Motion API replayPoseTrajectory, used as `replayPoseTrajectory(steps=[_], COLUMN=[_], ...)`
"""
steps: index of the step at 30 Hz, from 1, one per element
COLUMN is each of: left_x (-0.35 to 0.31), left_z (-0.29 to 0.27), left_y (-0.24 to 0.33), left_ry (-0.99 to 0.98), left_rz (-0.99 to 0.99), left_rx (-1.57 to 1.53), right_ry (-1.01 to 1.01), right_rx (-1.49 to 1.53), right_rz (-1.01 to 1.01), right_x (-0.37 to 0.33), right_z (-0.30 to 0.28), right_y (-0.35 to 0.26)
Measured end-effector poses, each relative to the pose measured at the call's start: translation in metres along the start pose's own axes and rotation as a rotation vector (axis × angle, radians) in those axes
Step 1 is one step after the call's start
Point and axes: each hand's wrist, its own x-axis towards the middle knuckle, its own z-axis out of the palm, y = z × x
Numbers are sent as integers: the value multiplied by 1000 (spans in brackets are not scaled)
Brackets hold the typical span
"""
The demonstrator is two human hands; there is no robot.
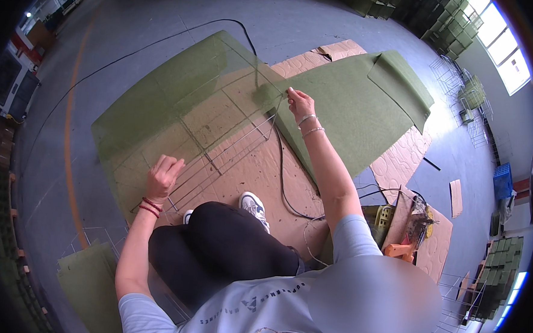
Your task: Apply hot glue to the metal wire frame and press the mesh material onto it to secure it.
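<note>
A thin, see-through green fabric sheet (pixel 155 103) is spread over a metal wire frame (pixel 202 150) in front of my knees. My left hand (pixel 165 176) is closed in a pinch at the sheet's near edge, by the frame's left end. At the right corner, my right hand (pixel 300 103) pinches the same sheet between thumb and fingers, just above the frame's wires. The near wires of the frame stick out past the fabric, and the rest shows through it. Both fingertips are partly hidden.
Brown cardboard (pixel 293 228) lies under my shoes. More green fabric (pixel 348 104), partly folded, is at the right. A tool with an orange handle (pixel 399 250) and a yellow-green slotted box (pixel 381 218) sit near my right elbow. A black cable (pixel 281 173) crosses the cardboard. Cut green sheets (pixel 91 284) lie lower left.
</note>
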Motion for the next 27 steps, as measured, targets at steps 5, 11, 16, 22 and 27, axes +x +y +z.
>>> replayPoseTrajectory(steps=[5, 11, 16, 22, 27], left_x=[1, 2, 0, -3, -3], left_z=[-1, -1, 0, 1, 0], left_y=[3, 3, 2, 1, 2], left_ry=[-26, -49, -58, -85, -135], left_rz=[31, 71, 86, 119, 147], left_rx=[17, 19, 17, 23, 39], right_ry=[2, 26, 31, 12, -2], right_rx=[16, 31, 40, 80, 102], right_rz=[2, 11, 25, 8, 2], right_x=[0, 1, 4, 3, 1], right_z=[-1, -2, -3, -5, -7], right_y=[3, 8, 10, 13, 16])
